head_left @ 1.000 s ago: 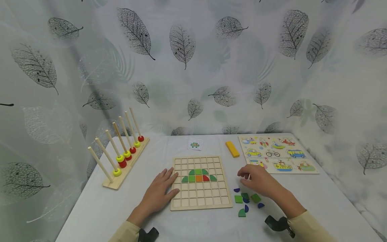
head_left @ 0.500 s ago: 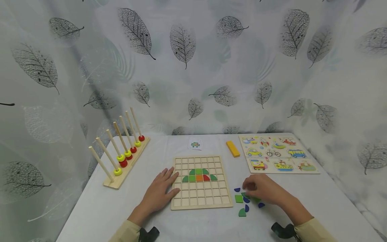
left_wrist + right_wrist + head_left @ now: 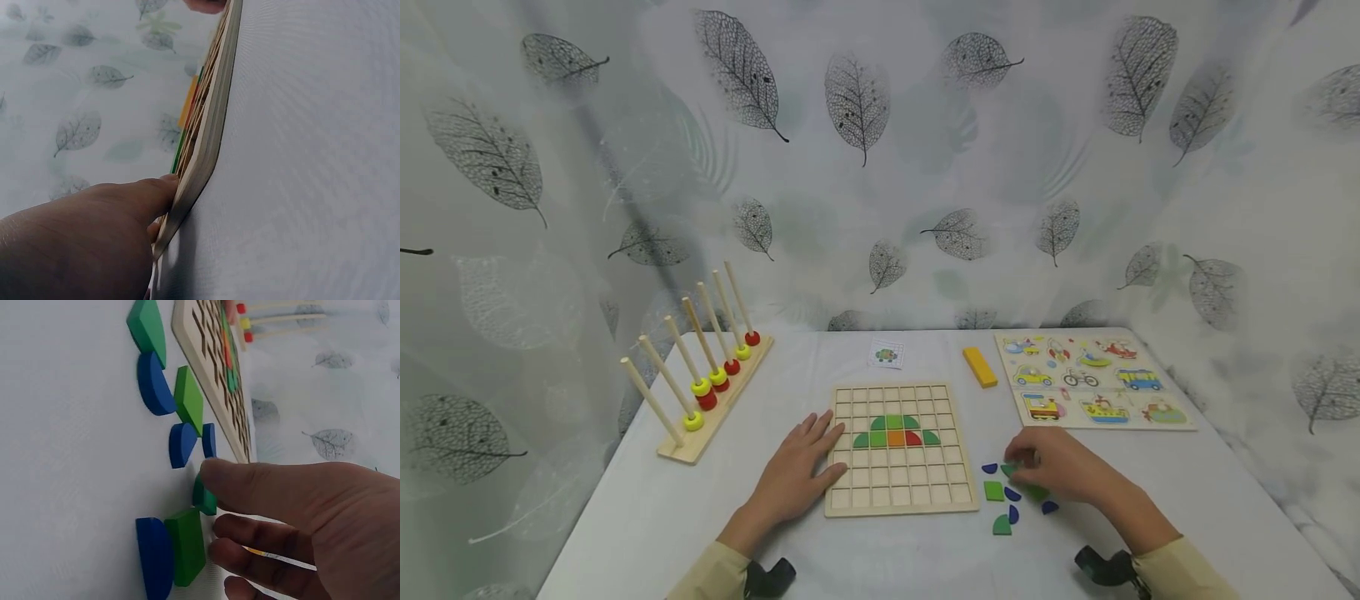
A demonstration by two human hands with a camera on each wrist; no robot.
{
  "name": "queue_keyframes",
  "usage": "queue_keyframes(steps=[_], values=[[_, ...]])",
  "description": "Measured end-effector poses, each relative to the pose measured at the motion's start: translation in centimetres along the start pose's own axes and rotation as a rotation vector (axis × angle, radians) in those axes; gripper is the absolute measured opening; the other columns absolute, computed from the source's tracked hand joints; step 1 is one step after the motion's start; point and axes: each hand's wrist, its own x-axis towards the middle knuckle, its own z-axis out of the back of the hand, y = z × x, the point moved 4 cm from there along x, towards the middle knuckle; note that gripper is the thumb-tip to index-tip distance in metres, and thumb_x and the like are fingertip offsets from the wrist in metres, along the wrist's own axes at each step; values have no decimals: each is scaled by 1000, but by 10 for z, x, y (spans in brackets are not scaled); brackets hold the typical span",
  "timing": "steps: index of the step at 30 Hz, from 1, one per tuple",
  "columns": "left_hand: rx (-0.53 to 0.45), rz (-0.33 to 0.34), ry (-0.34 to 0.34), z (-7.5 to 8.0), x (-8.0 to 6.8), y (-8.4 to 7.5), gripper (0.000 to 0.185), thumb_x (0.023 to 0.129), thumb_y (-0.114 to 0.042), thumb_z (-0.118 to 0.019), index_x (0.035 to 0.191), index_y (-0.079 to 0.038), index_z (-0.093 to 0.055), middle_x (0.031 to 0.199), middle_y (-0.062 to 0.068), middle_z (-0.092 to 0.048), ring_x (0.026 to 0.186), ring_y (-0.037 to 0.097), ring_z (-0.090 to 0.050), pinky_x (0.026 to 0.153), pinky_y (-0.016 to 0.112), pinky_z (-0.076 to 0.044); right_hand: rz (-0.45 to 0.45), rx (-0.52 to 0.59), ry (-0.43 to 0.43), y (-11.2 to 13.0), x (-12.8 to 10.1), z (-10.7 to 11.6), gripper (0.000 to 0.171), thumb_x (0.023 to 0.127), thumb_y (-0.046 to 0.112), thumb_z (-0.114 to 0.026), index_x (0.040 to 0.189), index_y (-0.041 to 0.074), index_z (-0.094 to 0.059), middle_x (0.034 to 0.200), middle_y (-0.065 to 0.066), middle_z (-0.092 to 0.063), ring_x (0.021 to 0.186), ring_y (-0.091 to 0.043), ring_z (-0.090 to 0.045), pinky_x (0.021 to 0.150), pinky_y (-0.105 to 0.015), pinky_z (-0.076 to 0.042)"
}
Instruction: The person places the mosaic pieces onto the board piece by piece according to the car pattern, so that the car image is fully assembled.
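My left hand [image 3: 793,475] lies with spread, straight fingers along the left edge of a wooden grid board [image 3: 901,497], thumb and fingertips resting on its rim. Green, orange and red flat pieces fill a dome-shaped patch in the grid. To the right of the board, my right hand [image 3: 1060,467] pinches a dark green quarter-circle piece [image 3: 204,499] between thumb and fingers, low over the cloth. Close around it lie a green square [image 3: 187,547], a lighter green square [image 3: 994,491], several blue half-circle pieces [image 3: 1012,514] and another green quarter-circle [image 3: 1002,525].
A pattern card [image 3: 887,354] lies behind the board, with a yellow-orange block [image 3: 980,367] to its right. A vehicle picture puzzle [image 3: 1097,400] sits at the back right. On the left stands a peg rack [image 3: 730,404] with red and yellow rings. A leaf-print curtain hangs behind.
My right hand has come down and back from beside the picture puzzle to the loose pieces. The dark green quarter-circle has shifted slightly away from me at its fingertips. My left hand stays put.
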Motion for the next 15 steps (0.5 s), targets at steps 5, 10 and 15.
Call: queue_keyframes(steps=[5, 10, 15], values=[[7, -2, 8, 0, 1, 1, 67, 106, -43, -70, 162, -11, -53, 174, 11, -36, 162, 37, -26, 131, 57, -22, -6, -26, 4, 1, 1, -3, 22, 87, 14, -91, 105, 19, -79, 94, 12, -66, 85, -10, -58, 78, -32, -56], [6, -8, 7, -1, 1, 1, 67, 106, -43, -70, 162, -11, -53, 174, 11, -36, 162, 37, -27, 131, 57, -22, 16, -46, -9, 4, 2, -4, 22, 87, 11, -91, 103, 18, -79, 92, 11, -64, 84, -12, -56, 75, -32, -55], [7, -4, 6, 0, 0, 0, 66, 106, -44, -69, 162, -12, -53, 174, 11, -36, 162, 36, -26, 131, 56, -22, 1, -69, -38, 8, 3, 2, 21, 88, 13, -90, 104, 21, -79, 93, 13, -66, 86, -9, -58, 81, -33, -58]])
